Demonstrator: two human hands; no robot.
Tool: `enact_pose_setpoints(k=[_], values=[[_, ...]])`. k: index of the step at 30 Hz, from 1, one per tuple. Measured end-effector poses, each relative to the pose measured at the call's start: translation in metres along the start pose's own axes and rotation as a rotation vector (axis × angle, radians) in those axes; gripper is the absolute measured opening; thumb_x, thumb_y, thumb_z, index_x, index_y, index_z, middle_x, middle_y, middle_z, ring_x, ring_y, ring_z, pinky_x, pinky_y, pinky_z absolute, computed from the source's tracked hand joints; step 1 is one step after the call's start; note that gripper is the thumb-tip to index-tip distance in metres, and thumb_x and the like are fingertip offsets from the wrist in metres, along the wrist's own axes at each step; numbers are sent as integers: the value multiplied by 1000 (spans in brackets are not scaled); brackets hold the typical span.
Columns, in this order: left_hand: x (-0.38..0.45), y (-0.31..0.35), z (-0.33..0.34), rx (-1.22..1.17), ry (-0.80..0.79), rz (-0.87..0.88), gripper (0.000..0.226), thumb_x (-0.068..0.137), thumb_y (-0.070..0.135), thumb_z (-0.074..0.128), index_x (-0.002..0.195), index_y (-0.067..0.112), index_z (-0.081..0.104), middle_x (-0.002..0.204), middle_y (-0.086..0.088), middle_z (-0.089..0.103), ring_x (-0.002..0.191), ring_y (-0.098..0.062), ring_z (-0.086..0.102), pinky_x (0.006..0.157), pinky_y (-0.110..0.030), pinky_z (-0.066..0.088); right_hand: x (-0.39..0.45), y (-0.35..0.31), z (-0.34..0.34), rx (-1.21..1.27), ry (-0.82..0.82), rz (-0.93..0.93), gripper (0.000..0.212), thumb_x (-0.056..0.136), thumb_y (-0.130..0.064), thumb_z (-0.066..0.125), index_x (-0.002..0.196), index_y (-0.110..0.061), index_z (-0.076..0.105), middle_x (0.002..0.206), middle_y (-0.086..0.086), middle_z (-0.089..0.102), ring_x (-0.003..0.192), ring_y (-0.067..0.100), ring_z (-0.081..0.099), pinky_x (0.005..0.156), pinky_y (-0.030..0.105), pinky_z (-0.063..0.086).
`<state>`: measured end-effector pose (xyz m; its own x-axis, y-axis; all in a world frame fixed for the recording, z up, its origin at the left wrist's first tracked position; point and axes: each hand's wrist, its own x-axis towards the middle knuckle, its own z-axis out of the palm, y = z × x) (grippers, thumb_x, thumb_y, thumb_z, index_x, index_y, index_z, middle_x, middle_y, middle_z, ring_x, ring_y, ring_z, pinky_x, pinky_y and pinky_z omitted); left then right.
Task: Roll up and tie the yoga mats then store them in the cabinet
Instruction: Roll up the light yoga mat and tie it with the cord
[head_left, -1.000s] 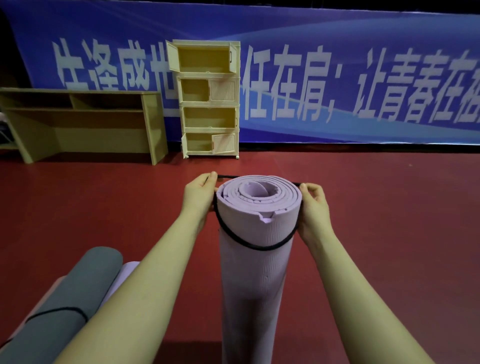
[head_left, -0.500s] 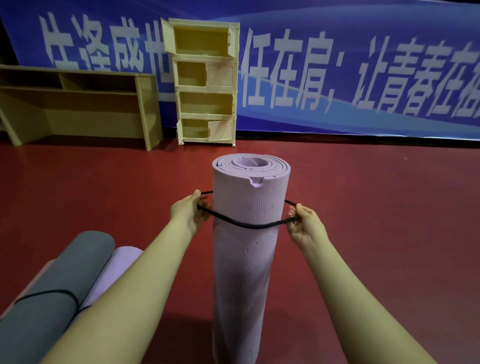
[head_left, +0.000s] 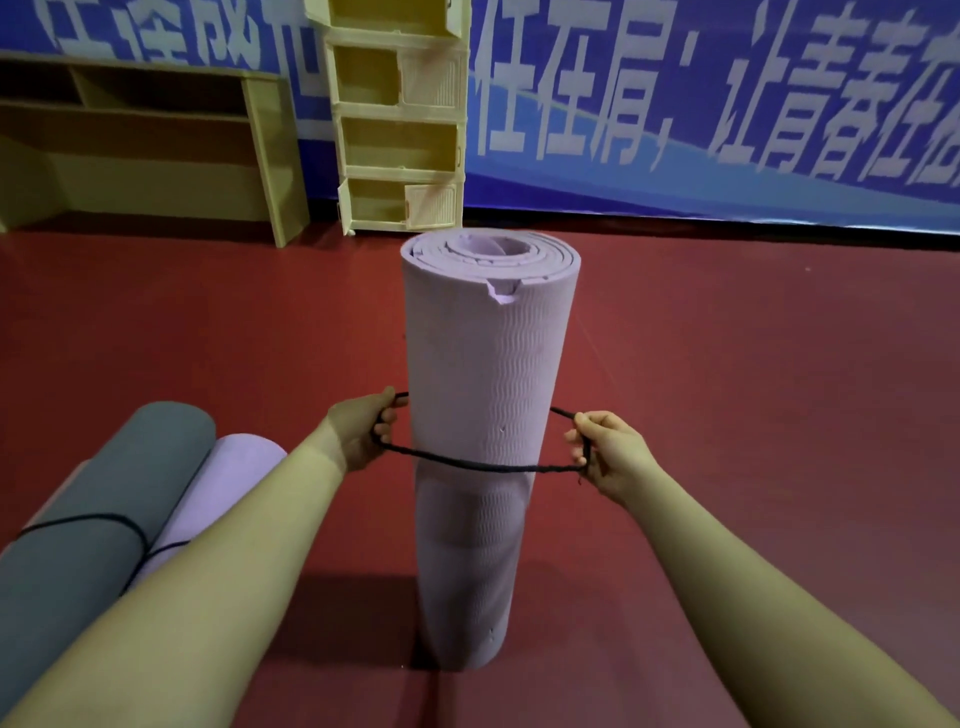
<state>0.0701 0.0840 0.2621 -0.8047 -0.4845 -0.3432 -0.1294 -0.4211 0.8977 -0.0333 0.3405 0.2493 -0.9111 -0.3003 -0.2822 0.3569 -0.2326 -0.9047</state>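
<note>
A rolled lilac yoga mat (head_left: 483, 374) stands upright on the red floor right in front of me. A black cord loop (head_left: 467, 464) circles it at about mid-height, stretched wide. My left hand (head_left: 363, 434) pinches the loop on the mat's left side. My right hand (head_left: 608, 454) grips it on the right. On the floor at lower left lie a rolled grey mat (head_left: 93, 530) and a second rolled lilac mat (head_left: 218, 493), each with a black cord around it. The cream cabinet (head_left: 400, 119) with open compartments stands against the far wall.
A wooden desk-like shelf unit (head_left: 150, 145) stands left of the cabinet. A blue banner with white characters (head_left: 727, 104) covers the wall behind. Red floor (head_left: 753, 364) stretches between me and the cabinet.
Both hands have slid the black loop down the upright mat, from its top rim to about mid-height. The view has tilted down.
</note>
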Motion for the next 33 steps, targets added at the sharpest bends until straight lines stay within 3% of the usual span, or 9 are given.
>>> enact_pose_setpoints(k=[9,13,16,20,23,25,28,31,33], values=[[40,-53,-20,71,-20,-158,29,101,16,43,73,13,49,36,8,38,25,-1,27,28,-12,23,20,59,-8,-80,38,112,21,97,-3,49,77,-10,48,58,9,56,33,12,43,34,16,33],[45,-56,-6,53,-107,-186,34,100,10,38,67,13,44,36,7,37,29,-2,31,32,-11,26,27,62,7,-34,-12,117,20,97,-3,48,78,-10,47,54,7,55,35,12,43,37,17,37],[48,-45,0,35,-136,-202,25,99,14,44,76,10,54,59,0,48,49,-7,41,40,-14,38,29,59,22,-132,6,91,19,95,-9,55,77,-14,51,50,-3,52,41,8,45,47,20,42],[49,-31,-6,-44,-157,-233,25,98,33,47,93,12,58,78,-3,56,65,-11,52,48,-17,49,25,55,25,-127,-3,134,18,96,-28,55,81,-19,59,65,-4,56,50,6,52,62,26,43],[40,-27,-14,-114,-179,-235,51,96,52,35,85,9,59,68,-3,62,62,-13,56,51,-20,49,19,50,20,41,-79,177,44,99,-51,35,95,-16,62,86,4,62,74,16,57,72,31,47],[35,-30,-20,-225,-158,-210,57,93,57,34,90,8,62,70,-8,68,69,-19,60,63,-27,51,16,49,13,83,-119,166,58,99,-58,23,103,-15,63,101,9,63,89,21,59,84,35,46],[28,-38,-19,-371,-118,-161,66,92,61,30,103,5,64,83,-16,71,83,-27,62,76,-34,48,11,44,6,58,-173,155,69,97,-63,13,110,-19,65,118,8,63,109,22,56,102,41,37],[18,-43,-7,-375,-201,-134,67,93,61,20,105,11,63,79,-7,71,70,-20,64,65,-31,42,5,40,5,-36,-220,144,71,96,-64,6,115,-26,63,136,1,54,129,19,44,113,48,19],[7,-46,8,-319,-257,-95,56,95,55,24,112,17,61,85,2,72,75,-13,64,66,-30,40,3,38,7,-124,-263,118,70,94,-65,2,129,-32,53,149,-3,41,139,16,33,116,52,8]])
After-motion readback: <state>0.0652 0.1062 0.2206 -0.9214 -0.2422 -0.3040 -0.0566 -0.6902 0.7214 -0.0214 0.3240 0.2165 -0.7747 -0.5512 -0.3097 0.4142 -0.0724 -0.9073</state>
